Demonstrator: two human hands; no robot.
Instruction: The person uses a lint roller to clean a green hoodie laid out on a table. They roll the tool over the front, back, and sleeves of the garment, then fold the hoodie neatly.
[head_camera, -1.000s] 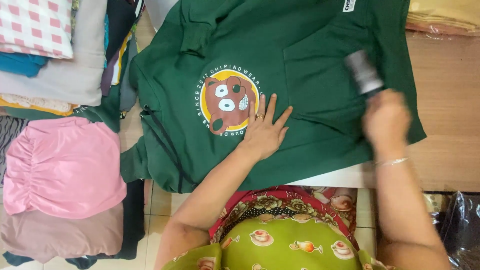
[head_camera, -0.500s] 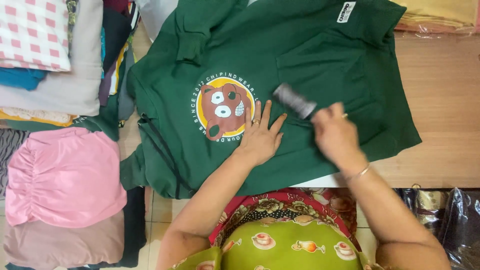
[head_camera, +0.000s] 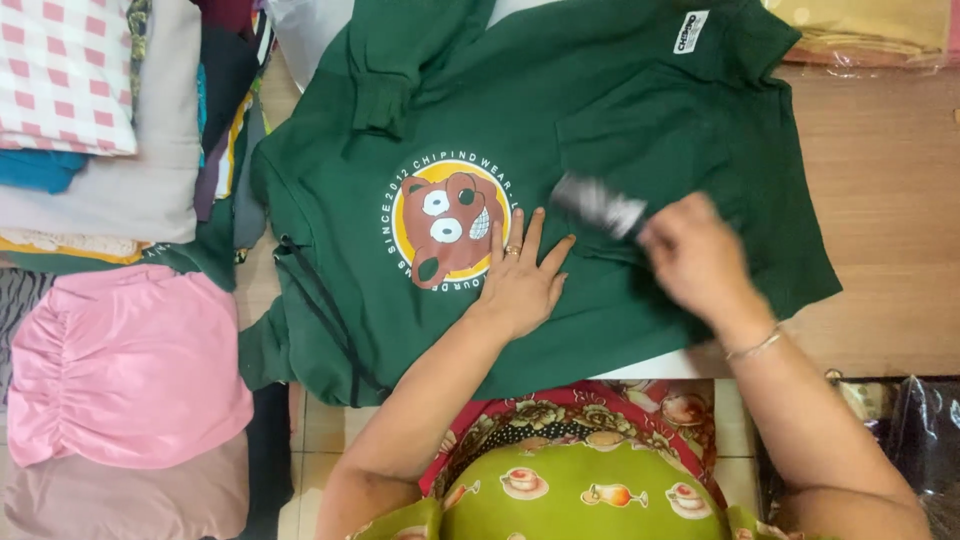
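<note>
The hoodie (head_camera: 620, 130) is lying spread on the wooden table (head_camera: 890, 200), its near edge hanging toward the person and its round printed badge (head_camera: 450, 225) facing up. The main risk, as I judge it, is the cloth bunching or sliding: if the roller (head_camera: 598, 205) is dragging harder than the other hand is pinning, the fabric may be rucking up under it or creeping off the table edge. The roller may also be catching on the badge and snagging there, since it is working just beside it.

The left hand (head_camera: 520, 280) is lying open and flat, fingers spread, pressing the hoodie down with its fingertips touching the badge's rim. The right hand (head_camera: 695, 260) is curled closed around the roller's handle, holding the dark, blurred head against the fabric just right of the badge. Stacks of folded clothes (head_camera: 100, 150) are sitting off to the left, well apart from both hands.
</note>
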